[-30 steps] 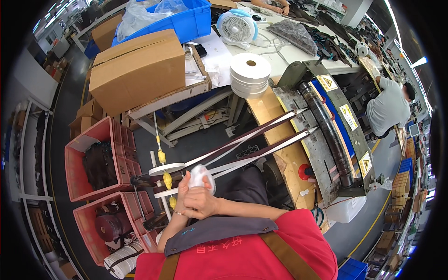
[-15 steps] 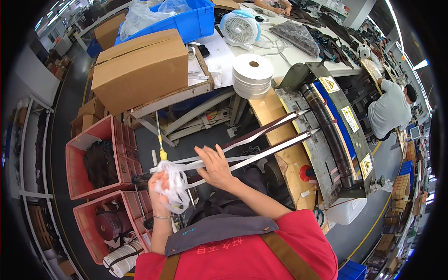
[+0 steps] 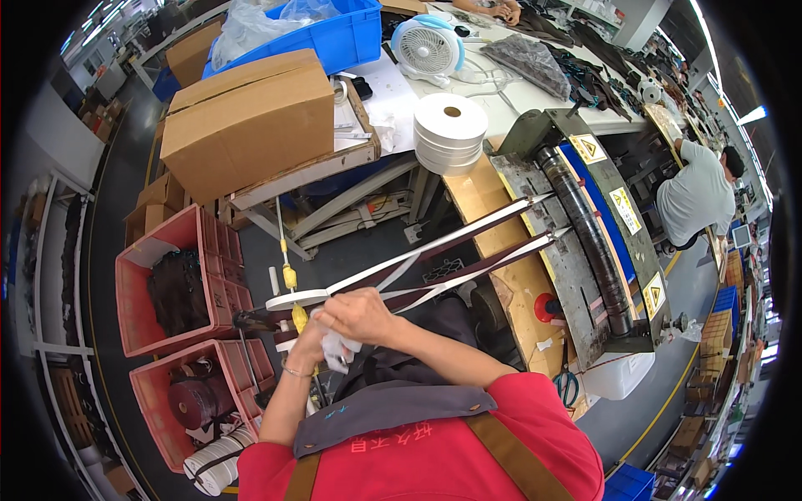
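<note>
- Clasping a wad of white strip (image 3: 338,350) between my left hand (image 3: 305,346) and right hand (image 3: 361,316).
- My right fingers curl clamped on it; my left fingers are mostly hidden, so I can't tell their grip.
- Just beyond sits a white reel (image 3: 297,300).
</note>
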{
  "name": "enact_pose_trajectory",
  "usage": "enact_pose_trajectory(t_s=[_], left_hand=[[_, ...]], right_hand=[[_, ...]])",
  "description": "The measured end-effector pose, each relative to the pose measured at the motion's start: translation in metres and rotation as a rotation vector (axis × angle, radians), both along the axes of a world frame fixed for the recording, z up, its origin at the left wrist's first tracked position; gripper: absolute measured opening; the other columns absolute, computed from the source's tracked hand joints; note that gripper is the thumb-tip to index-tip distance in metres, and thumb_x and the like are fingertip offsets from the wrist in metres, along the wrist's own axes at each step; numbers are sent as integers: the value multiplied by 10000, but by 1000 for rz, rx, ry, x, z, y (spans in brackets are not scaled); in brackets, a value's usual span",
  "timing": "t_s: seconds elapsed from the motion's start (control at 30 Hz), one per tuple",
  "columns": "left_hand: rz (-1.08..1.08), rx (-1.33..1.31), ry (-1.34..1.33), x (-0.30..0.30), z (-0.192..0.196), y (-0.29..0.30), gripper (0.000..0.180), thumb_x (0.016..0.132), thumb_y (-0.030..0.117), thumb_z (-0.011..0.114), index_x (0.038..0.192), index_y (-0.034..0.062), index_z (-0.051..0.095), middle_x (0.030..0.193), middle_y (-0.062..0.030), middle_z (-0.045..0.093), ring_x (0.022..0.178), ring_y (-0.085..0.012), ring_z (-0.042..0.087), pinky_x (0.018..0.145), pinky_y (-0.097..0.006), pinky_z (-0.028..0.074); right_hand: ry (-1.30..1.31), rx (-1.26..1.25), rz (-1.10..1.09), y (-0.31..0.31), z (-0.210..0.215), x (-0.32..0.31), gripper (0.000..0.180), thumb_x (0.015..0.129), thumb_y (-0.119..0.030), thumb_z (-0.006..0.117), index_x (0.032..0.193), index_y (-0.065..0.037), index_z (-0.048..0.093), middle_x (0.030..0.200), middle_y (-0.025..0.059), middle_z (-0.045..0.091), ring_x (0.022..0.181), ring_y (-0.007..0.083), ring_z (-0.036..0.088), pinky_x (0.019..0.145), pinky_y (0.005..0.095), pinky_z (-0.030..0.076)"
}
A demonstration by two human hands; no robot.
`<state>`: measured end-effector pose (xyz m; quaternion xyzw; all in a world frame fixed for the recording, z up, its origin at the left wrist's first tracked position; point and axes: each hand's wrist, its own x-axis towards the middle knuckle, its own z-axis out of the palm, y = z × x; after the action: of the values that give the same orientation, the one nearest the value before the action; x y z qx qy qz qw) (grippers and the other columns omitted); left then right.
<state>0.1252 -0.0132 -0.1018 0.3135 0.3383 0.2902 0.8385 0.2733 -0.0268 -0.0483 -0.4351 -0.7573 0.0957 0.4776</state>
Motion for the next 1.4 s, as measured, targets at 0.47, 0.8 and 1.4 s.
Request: enact_pose_trajectory(t_s=[0.47, 0.8, 1.4], left_hand=[[836, 327, -94, -16, 71, 30, 216, 847, 135, 480, 1011, 0, 521, 899, -119, 596, 776, -193, 608, 705, -320, 510], [-2, -422, -257, -11, -12, -3, 306, 808, 178, 549, 1077, 45, 488, 937, -82, 580, 788, -159, 591, 641, -269, 507], [-174, 985, 782, -8, 20, 51, 168, 800, 143, 528, 868, -6, 565, 758, -126, 582, 686, -151, 587, 608, -319, 450]], right_hand=[[-30, -205, -41, -17, -34, 2, 275, 824, -268, 532, 648, -58, 502, 555, 95, 532, 491, 282, 537, 459, 372, 426], [26, -12, 27, 12, -10, 4, 250, 795, -206, 562, 614, -62, 468, 514, 76, 483, 450, 253, 509, 437, 336, 401], [-103, 55, 54, -5, -22, 3, 272, 795, -251, 566, 598, -96, 460, 500, 39, 464, 443, 199, 508, 444, 313, 395]])
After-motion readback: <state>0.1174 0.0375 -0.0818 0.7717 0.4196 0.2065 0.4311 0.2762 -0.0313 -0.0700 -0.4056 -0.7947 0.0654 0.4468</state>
